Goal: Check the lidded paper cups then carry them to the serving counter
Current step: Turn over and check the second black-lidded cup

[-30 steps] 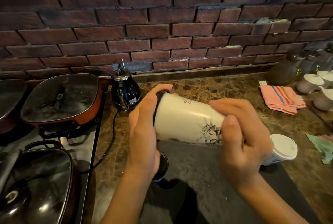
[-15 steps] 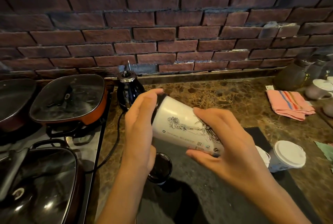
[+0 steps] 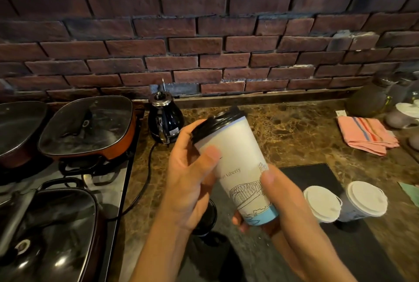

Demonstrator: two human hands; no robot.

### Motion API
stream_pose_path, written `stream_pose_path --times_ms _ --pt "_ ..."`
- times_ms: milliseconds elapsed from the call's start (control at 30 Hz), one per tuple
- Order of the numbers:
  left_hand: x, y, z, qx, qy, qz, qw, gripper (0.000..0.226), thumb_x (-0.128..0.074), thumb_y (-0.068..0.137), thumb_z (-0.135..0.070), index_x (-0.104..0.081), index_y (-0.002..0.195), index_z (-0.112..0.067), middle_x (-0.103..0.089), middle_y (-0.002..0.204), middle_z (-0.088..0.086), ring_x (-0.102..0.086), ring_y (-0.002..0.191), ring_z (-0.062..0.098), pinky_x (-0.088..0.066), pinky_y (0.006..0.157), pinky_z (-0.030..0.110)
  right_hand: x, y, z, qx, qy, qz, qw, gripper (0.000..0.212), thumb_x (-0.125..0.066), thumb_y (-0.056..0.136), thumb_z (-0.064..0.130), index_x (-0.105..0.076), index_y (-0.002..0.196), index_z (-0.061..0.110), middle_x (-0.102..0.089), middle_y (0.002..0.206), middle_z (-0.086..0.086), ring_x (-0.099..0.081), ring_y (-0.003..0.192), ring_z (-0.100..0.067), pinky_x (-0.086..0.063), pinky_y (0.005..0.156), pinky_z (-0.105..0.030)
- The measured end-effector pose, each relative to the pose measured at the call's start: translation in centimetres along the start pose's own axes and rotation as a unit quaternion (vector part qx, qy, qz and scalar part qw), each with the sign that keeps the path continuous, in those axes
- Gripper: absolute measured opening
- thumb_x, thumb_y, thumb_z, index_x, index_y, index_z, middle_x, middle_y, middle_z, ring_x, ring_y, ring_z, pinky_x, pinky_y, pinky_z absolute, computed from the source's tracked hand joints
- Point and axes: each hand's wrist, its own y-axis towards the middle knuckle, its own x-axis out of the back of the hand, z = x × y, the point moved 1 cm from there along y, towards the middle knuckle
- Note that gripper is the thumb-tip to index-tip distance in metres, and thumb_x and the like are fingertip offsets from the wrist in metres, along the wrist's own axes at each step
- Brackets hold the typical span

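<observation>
Checking seems to be the step in hand: the tall paper cup is held in the air above the dark mat, tilted with its black lid toward the back left and its blue base toward the person. The left hand wraps the upper wall, thumb across the white paper and fingertips at the lid's rim. The right hand curls round the blue bottom, thumb lying on the printed drawing. Both hands are closed on the cup; neither is free.

To do this well, the person should probably press lightly round the lid's edge to feel that it sits evenly, and keep the squeeze on the paper wall gentle, since a hard pinch could pop the lid or buckle the cup. Bringing the cup upright before letting go of either hand would guard against leaks.

Two white-lidded cups stand side by side on the mat to the right, and another dark-lidded cup sits mostly hidden below the left wrist. Further off are a black kettle, lidded pans on the stove, and a pink striped cloth on the stone counter.
</observation>
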Motion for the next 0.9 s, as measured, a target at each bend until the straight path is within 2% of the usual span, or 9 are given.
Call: stream_pose_path --times_ms 100,167,267,367,500,600,667,733,900 --pt "-0.1 0.0 0.0 -0.002 0.029 -0.027 0.999 0.069 -0.096 0.055 -0.037 -0.069 0.117 -0.024 -0.073 0.111 0.012 -0.070 0.101 0.029 -0.061 0.082 0.044 -0.2 -0.5 0.2 0.112 -0.246 -0.084 0.959 0.067 -0.081 0.069 0.053 -0.042 0.124 0.057 -0.056 0.111 0.042 -0.062 0.103 0.012 -0.058 0.067 -0.015" --pt "0.0 -0.1 -0.2 0.003 0.033 -0.031 0.999 0.072 -0.097 0.052 -0.040 -0.069 0.117 -0.024 -0.073 0.111 0.011 -0.070 0.101 0.029 -0.061 0.081 0.044 -0.4 -0.8 0.1 0.151 -0.305 -0.091 0.936 0.068 -0.083 0.070 0.048 -0.039 0.119 0.062 -0.051 0.110 0.046 -0.056 0.107 0.016 -0.056 0.069 -0.012" --pt "0.3 -0.3 -0.7 0.015 0.005 0.001 1.000 0.070 -0.097 0.051 -0.039 -0.071 0.114 -0.025 -0.074 0.108 0.009 -0.072 0.098 0.026 -0.062 0.075 0.041 -0.4 -0.7 0.2 0.100 -0.158 -0.026 0.982 0.055 -0.079 0.061 0.048 -0.058 0.112 0.049 -0.069 0.110 0.015 -0.073 0.084 -0.013 -0.058 0.056 -0.023" --pt "0.5 -0.8 -0.7 0.025 -0.023 0.014 0.999 0.069 -0.098 0.049 -0.038 -0.072 0.112 -0.024 -0.075 0.104 0.009 -0.074 0.094 0.025 -0.062 0.068 0.038 -0.6 -0.4 0.0 -0.034 0.119 0.095 0.988 0.066 -0.086 0.062 0.049 -0.067 0.118 0.020 -0.068 0.102 -0.028 -0.061 0.047 -0.029 -0.051 0.043 -0.030" --pt "0.5 -1.0 -0.7 0.025 -0.019 -0.015 0.999 0.079 -0.099 0.047 -0.039 -0.068 0.117 -0.023 -0.075 0.103 0.010 -0.073 0.092 0.026 -0.062 0.062 0.037 -0.6 -0.2 -0.2 -0.101 0.172 0.108 0.974 0.073 -0.088 0.053 0.056 -0.071 0.113 0.018 -0.069 0.101 -0.031 -0.060 0.047 -0.028 -0.052 0.042 -0.029" --pt "0.6 -0.8 -0.7 0.016 0.012 -0.038 0.999 0.076 -0.098 0.048 -0.040 -0.068 0.117 -0.027 -0.075 0.107 0.009 -0.072 0.099 0.029 -0.062 0.077 0.048 -0.7 -0.2 0.3 0.021 -0.082 -0.015 0.996 0.065 -0.084 0.052 0.065 -0.063 0.110 0.043 -0.071 0.108 0.007 -0.072 0.070 -0.016 -0.056 0.052 -0.024" --pt "0.6 -0.7 -0.7 0.011 0.039 -0.054 0.998 0.080 -0.098 0.048 -0.043 -0.065 0.119 -0.028 -0.075 0.108 0.009 -0.072 0.102 0.031 -0.060 0.082 0.055 -0.9 -0.4 0.6 0.126 -0.263 -0.061 0.955 0.057 -0.081 0.067 0.057 -0.048 0.113 0.054 -0.058 0.109 0.040 -0.064 0.098 0.009 -0.056 0.064 -0.014" --pt "0.6 -0.7 -0.7 0.010 0.050 -0.056 0.997 0.081 -0.098 0.047 -0.044 -0.065 0.119 -0.029 -0.074 0.111 0.010 -0.071 0.105 0.034 -0.058 0.085 0.060 -0.9 -0.6 0.6 0.155 -0.309 -0.070 0.936 0.059 -0.079 0.069 0.051 -0.044 0.116 0.050 -0.054 0.107 0.046 -0.059 0.101 0.016 -0.055 0.067 -0.011" --pt "0.6 -0.8 -0.9 0.026 0.035 -0.024 0.999 0.071 -0.098 0.049 -0.040 -0.070 0.114 -0.032 -0.074 0.111 0.010 -0.071 0.103 0.033 -0.061 0.077 0.050 -0.8 -0.5 0.0 -0.018 0.024 0.033 0.999 0.056 -0.079 0.066 0.056 -0.066 0.110 0.023 -0.071 0.096 -0.022 -0.061 0.046 -0.025 -0.043 0.034 -0.024"
